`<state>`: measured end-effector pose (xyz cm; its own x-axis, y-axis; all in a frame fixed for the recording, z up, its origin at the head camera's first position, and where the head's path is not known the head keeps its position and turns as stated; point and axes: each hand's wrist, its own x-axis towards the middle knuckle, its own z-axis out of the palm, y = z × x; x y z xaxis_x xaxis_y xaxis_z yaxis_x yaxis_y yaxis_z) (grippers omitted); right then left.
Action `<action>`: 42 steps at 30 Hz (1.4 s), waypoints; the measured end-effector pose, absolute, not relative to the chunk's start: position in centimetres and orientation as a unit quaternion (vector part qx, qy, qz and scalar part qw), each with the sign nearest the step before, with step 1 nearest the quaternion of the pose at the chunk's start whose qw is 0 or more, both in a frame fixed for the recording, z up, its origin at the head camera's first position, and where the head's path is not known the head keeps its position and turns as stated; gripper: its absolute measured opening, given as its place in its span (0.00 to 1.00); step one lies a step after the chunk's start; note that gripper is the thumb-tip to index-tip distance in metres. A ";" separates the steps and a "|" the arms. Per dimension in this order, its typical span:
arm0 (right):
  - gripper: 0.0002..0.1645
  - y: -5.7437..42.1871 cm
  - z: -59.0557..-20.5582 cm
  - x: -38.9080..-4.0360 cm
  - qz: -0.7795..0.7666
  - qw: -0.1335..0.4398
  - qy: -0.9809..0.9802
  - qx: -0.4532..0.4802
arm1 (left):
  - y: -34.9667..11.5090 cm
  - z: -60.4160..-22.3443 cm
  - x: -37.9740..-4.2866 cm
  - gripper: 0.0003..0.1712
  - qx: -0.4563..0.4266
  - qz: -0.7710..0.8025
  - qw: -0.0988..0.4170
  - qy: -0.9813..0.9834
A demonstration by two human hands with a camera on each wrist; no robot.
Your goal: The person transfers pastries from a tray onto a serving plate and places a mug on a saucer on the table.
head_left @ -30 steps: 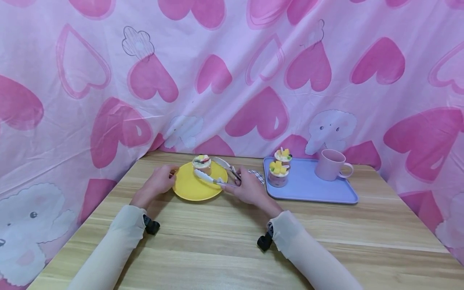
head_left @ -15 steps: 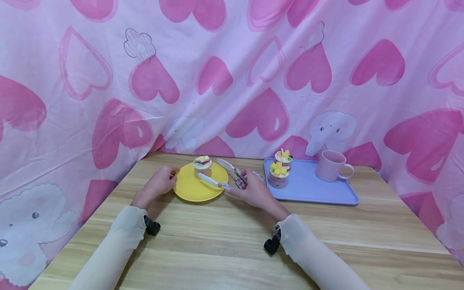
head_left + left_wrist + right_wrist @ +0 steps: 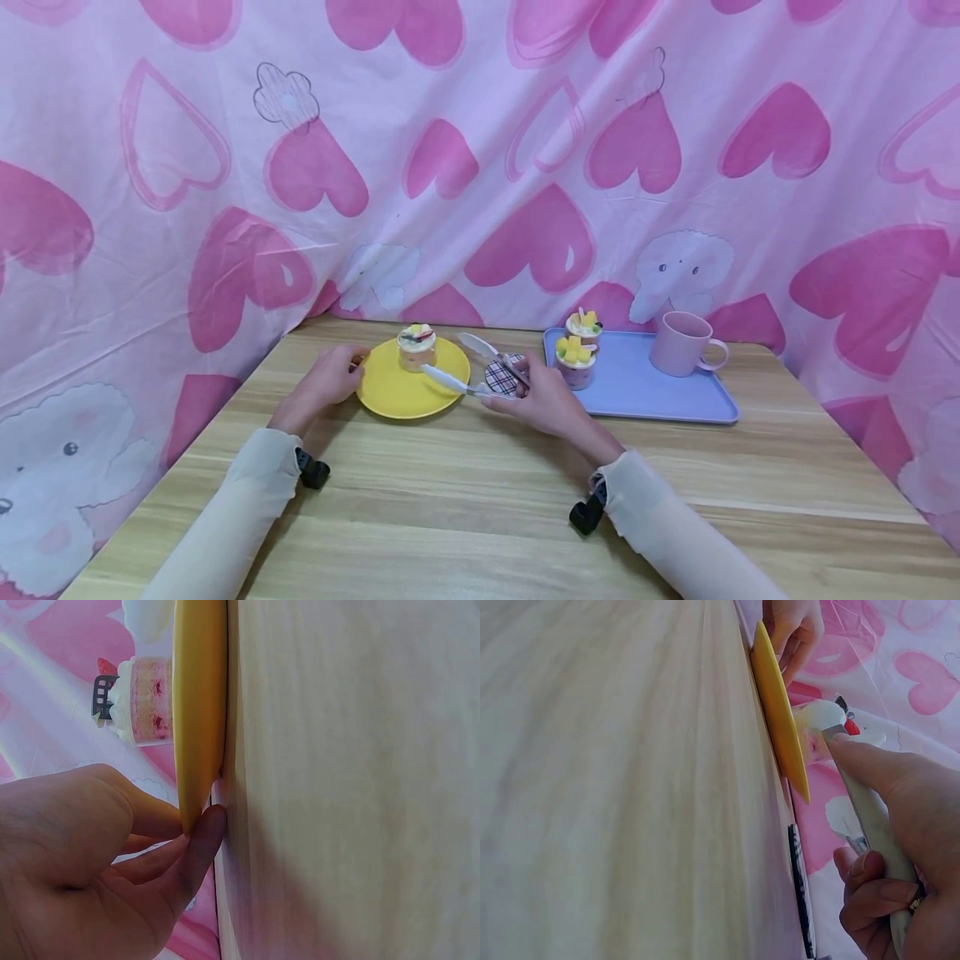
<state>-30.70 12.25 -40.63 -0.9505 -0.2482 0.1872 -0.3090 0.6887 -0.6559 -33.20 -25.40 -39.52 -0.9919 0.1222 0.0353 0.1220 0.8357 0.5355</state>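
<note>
A dessert cup (image 3: 417,347) with layered cake, cream and fruit on top stands upright on a yellow plate (image 3: 390,396). My left hand (image 3: 328,375) pinches the plate's left rim between thumb and fingers, plain in the left wrist view, where the plate (image 3: 201,697) appears edge-on. In my right hand (image 3: 543,396) is a pair of tongs (image 3: 450,380) with white tips. The tongs' arms are spread and point left, one tip over the plate's right side, with nothing between them. The right wrist view shows my thumb along one tong handle (image 3: 874,817).
A plaid round coaster (image 3: 501,377) lies between plate and tray, partly under the tongs. On the right, a blue tray (image 3: 645,396) carries two fruit-topped dessert cups (image 3: 576,362) and a pink mug (image 3: 681,343). A heart-patterned curtain (image 3: 525,233) hangs behind the table.
My right hand has moved right with the tongs, drawing their tips away from the dessert cup, which stays on the plate. My left hand keeps its place at the rim.
</note>
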 end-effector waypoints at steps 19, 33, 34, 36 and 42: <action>0.51 14.3 -40.8 -29.8 0.360 0.055 -0.916 0.167 | -25.5 -39.5 -33.0 0.28 0.065 0.282 0.000 0.957; 0.55 16.6 -40.5 -28.8 0.355 0.046 -0.919 0.162 | -25.4 -39.5 -33.0 0.27 0.066 0.282 0.000 0.957; 0.54 16.7 -40.5 -28.8 0.356 0.047 -0.919 0.165 | -25.4 -39.4 -33.0 0.27 0.067 0.282 -0.001 0.957; 0.51 17.1 -40.5 -28.7 0.356 0.050 -0.917 0.172 | -25.4 -39.4 -33.0 0.27 0.068 0.281 -0.003 0.957; 0.47 17.9 -40.5 -28.2 0.358 0.044 -0.917 0.174 | -25.5 -39.4 -33.0 0.28 0.066 0.282 0.000 0.957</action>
<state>-28.19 17.93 -40.47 -0.9359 -0.2872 0.2042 -0.3496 0.6840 -0.6402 -32.98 -25.48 -39.40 -0.9913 0.1263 0.0364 0.1258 0.8321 0.5401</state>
